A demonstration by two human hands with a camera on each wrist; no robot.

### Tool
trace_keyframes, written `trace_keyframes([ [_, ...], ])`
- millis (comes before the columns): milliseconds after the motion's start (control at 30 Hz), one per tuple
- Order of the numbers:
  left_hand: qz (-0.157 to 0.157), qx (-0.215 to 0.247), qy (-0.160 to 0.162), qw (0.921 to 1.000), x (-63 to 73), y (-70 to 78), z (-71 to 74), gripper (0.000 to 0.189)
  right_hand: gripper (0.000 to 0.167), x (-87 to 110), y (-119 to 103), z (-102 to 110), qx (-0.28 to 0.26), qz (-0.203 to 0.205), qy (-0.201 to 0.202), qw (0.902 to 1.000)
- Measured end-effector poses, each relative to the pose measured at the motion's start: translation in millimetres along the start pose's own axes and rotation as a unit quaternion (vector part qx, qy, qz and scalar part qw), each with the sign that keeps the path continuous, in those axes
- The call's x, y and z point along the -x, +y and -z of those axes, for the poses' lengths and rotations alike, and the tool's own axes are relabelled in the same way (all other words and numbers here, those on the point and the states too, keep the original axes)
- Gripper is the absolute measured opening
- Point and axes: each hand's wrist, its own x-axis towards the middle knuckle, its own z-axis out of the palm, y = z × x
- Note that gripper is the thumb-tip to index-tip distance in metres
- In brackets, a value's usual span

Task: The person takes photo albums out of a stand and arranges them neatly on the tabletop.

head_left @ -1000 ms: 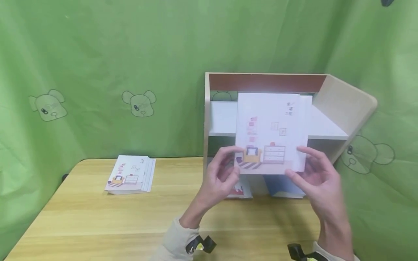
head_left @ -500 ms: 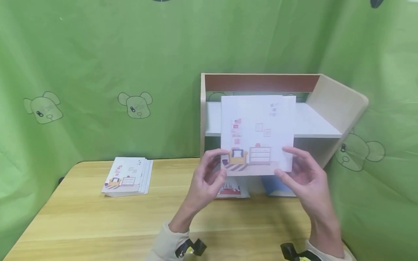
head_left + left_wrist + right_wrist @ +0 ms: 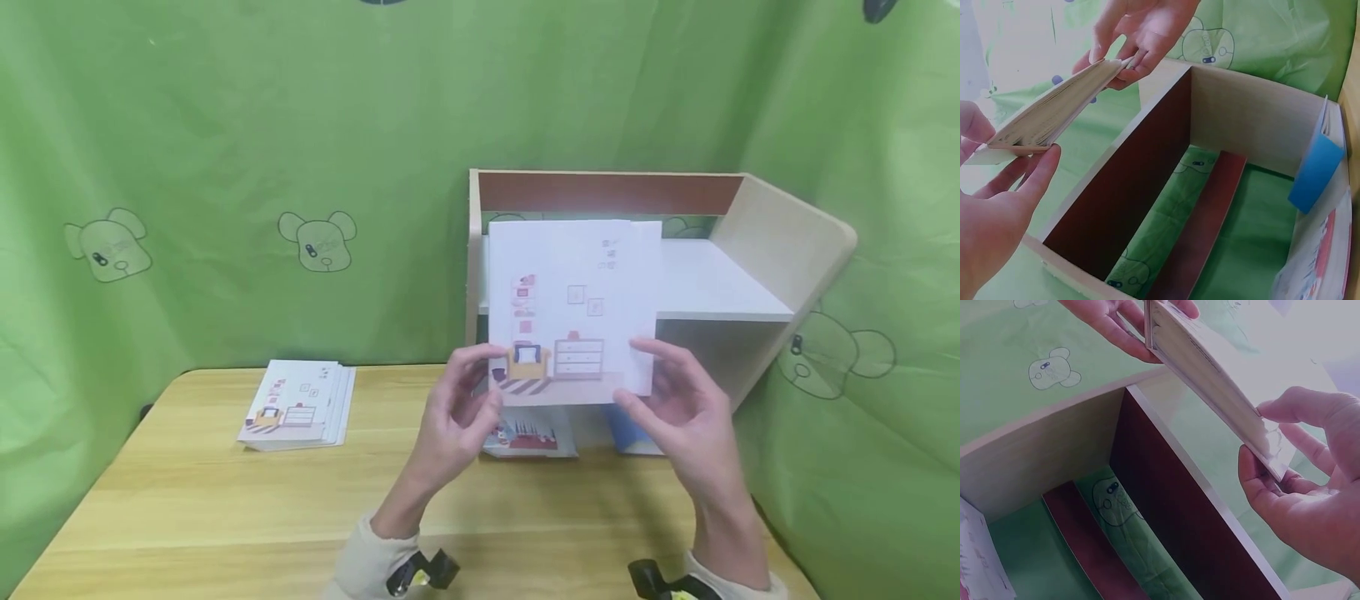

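In the head view, my left hand (image 3: 457,417) and right hand (image 3: 686,417) hold up a small stack of white notebooks (image 3: 558,267) in front of a shelf unit. The front cover carries a drawing of a yellow armchair and a drawer chest. My left thumb and fingers pinch the lower left edge; my right ones pinch the lower right edge. At least one notebook behind sticks out a little to the right. Both wrist views show the page edges of the held notebooks (image 3: 1054,109) from below, with my right hand (image 3: 1310,469) at one end.
A wooden shelf unit (image 3: 787,237) with a white shelf board (image 3: 720,279) stands at the back right. Below it are a picture-covered book (image 3: 532,433) and a blue book (image 3: 632,429). A fanned stack of matching notebooks (image 3: 296,404) lies at the table's (image 3: 225,517) back left.
Both hands have shifted left with the notebooks across the front of the shelf unit, baring more of the shelf's right side. The grip looks the same. The stack on the table has stayed put.
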Motion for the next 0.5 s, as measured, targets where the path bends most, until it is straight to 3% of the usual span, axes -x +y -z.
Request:
trace_keyframes([
  [200, -0.011, 0.010, 0.004, 0.9999, 5.6, 3.4, 11.4, 0.052, 0.063, -2.7, 2.5, -12.6, -0.017, 0.012, -0.013, 0.9997],
  [500, -0.033, 0.011, 0.008, 0.9994, 8.8, 11.5, 25.4, 0.051, 0.061, -7.4, 5.0, -27.1, 0.003, 0.008, -0.023, 0.9997],
])
